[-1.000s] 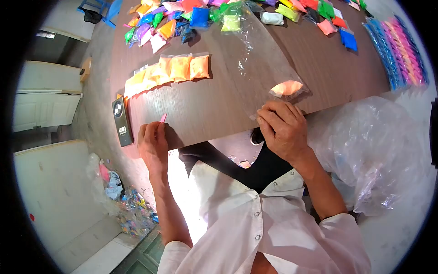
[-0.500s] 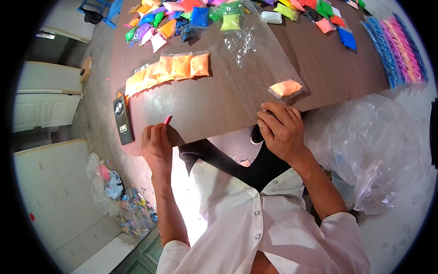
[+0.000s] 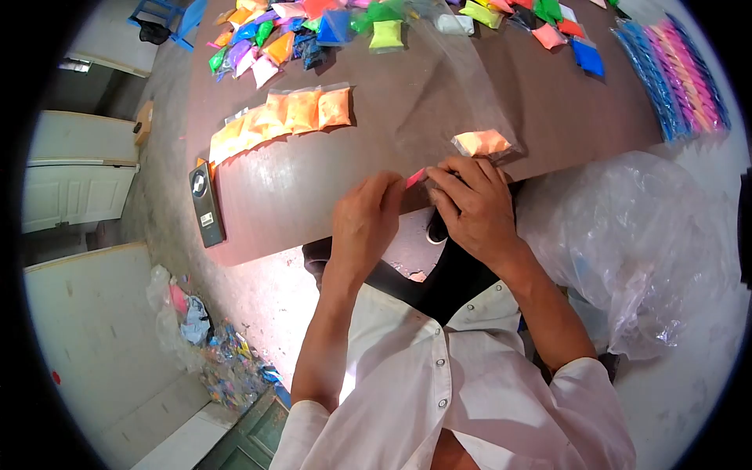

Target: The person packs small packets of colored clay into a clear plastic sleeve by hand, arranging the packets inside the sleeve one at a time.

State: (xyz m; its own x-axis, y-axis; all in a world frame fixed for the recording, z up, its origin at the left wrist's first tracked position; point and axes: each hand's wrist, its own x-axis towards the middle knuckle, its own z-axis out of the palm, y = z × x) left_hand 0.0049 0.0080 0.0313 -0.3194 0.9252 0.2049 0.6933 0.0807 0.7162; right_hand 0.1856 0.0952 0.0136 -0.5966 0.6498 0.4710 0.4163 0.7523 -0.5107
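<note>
My left hand (image 3: 366, 223) is closed on a small pink strip (image 3: 416, 178), whose tip points toward the other hand. Close beside it, my right hand (image 3: 479, 207) pinches the near end of a long clear plastic bag (image 3: 462, 86) at the table's front edge. A peach-orange packet (image 3: 482, 142) lies just beyond the right fingers, by the clear plastic. Several orange packets (image 3: 301, 111) lie in an overlapping row on the left half of the table.
A dark handheld device (image 3: 205, 205) lies at the table's (image 3: 564, 125) left corner. Many coloured packets (image 3: 282, 48) cover the far side. Blue and pink packet strips (image 3: 674, 78) lie far right. A large clear plastic bag (image 3: 627, 243) bulges below the right edge.
My left hand has moved right with the pink strip, up close to my right hand. The right hand has barely moved. The view has shifted slightly.
</note>
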